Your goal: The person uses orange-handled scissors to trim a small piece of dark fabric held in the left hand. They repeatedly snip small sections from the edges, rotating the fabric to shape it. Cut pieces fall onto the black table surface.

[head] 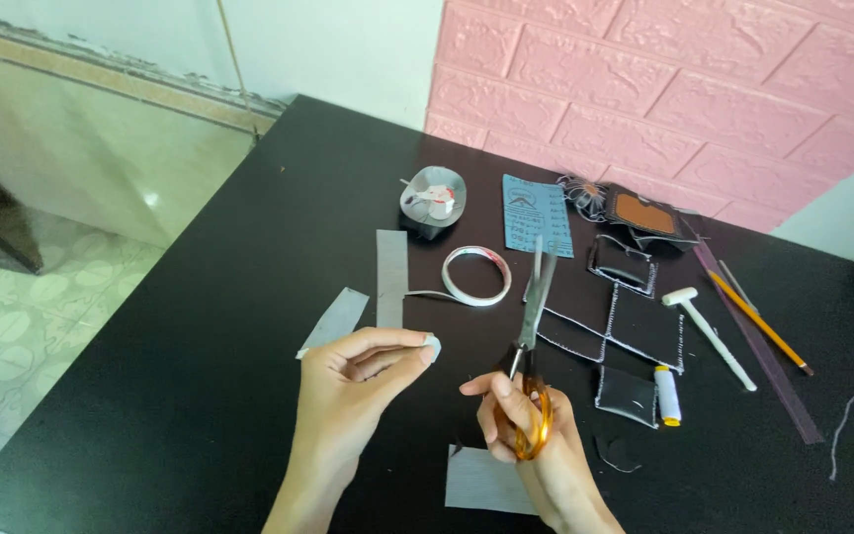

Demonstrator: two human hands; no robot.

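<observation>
Head view
Left hand: raised above the near part of the black worktop, thumb and fingers pinched shut on a small pale scrap at the fingertips.
Right hand: just beside the left, near the near edge; its grip is closed through the amber handles of the scissors.
Scissors: blades point away toward the far edge, slightly parted, their tips over the blue card.
Grey strips: one upright strip and one slanted strip lie beyond the left hand; a third grey piece lies at the near edge, partly under the right wrist.
Tape ring: flat on the worktop, between the upright strip and the scissor blades.
Round grey object: toward the far edge, beside the blue card.
Black stitched pieces: right of the scissors, with a white thread spool touching the nearest one.
White mallet: right of the stitched pieces.
Pencil and dark ruler: lying slantwise toward the right edge.
</observation>
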